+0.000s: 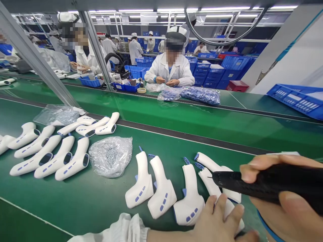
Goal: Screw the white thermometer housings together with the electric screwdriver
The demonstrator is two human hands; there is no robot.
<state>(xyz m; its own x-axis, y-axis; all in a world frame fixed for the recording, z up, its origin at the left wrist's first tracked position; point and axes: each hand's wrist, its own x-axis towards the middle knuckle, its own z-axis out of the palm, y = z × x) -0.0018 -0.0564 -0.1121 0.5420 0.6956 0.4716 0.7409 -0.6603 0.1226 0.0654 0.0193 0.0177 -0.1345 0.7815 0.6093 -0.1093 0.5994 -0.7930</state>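
My right hand (pixel 282 198) grips a black electric screwdriver (pixel 254 183) whose thin tip points left, just over a white thermometer shell (pixel 211 184). My left hand (pixel 217 220) lies on that same shell near the belt's front edge, in a white sleeve. Beside it stand three more white shells with blue buttons (pixel 188 201), (pixel 160 191), (pixel 141 186), and another shell (pixel 214 166) behind the screwdriver tip.
A clear bag of screws (pixel 111 154) lies on the green belt (pixel 176 121). Several finished shells (pixel 50 154) lie at the left. Across the belt a seated person (pixel 171 69) works near bags of blue parts (pixel 199 94). Blue crates (pixel 295 99) stand right.
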